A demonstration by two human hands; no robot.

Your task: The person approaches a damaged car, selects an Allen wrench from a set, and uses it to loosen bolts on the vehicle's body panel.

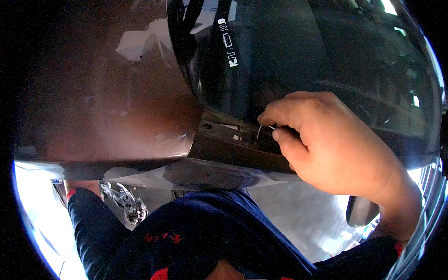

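My right hand [333, 144] is over the lower corner of a car's windshield [289, 60], with thumb and forefinger pinched together. Between them is a thin bent piece of metal [259, 132], like a wire or small hooked pin; its exact kind is not clear. It points down into a dark gap beside a dark trim strip [217, 133] that has a small slot and a pale clip [237, 137]. At the lower left my left wrist [86, 186] shows below the edge of the brown hood [107, 102]. The left hand's fingers are hidden there.
A white antenna-like sticker [227, 41] is on the glass. Below the body's edge, a side mirror [363, 211] sticks out near my right forearm. Shiny metal parts [133, 207] lie at floor level by my left arm, over a grey floor [298, 210].
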